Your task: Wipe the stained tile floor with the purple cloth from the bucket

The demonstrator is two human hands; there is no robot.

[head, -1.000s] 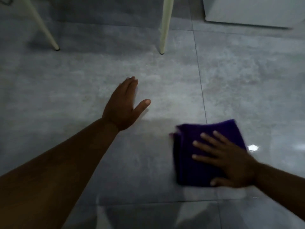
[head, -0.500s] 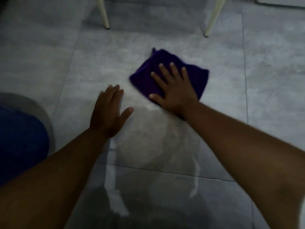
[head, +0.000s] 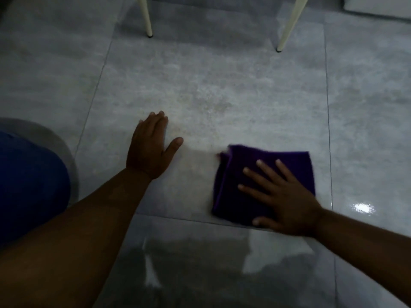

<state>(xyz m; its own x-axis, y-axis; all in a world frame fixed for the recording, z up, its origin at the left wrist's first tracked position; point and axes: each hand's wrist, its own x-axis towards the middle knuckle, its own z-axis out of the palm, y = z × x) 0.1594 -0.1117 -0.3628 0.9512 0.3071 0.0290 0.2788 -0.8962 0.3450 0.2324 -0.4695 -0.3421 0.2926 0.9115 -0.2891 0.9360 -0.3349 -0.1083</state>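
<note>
A folded purple cloth [head: 293, 167] lies flat on the grey tile floor [head: 222, 85] at the lower right. My right hand [head: 287, 201] presses on it with fingers spread, covering its near right part. My left hand [head: 149, 150] rests flat on the bare tile to the left of the cloth, fingers together and thumb out, holding nothing. A faint yellowish stain [head: 200, 121] marks the tile just beyond both hands. The tile near the cloth looks wet and shiny.
Two cream furniture legs [head: 146, 18] [head: 289, 25] stand on the floor at the back. A blue rounded thing with a grey rim [head: 31, 178] sits at the left edge. A white object's base [head: 378, 3] shows at the top right.
My right hand has drawn the cloth back from the far middle of the tile to the near right. My left hand has stayed planted on the floor.
</note>
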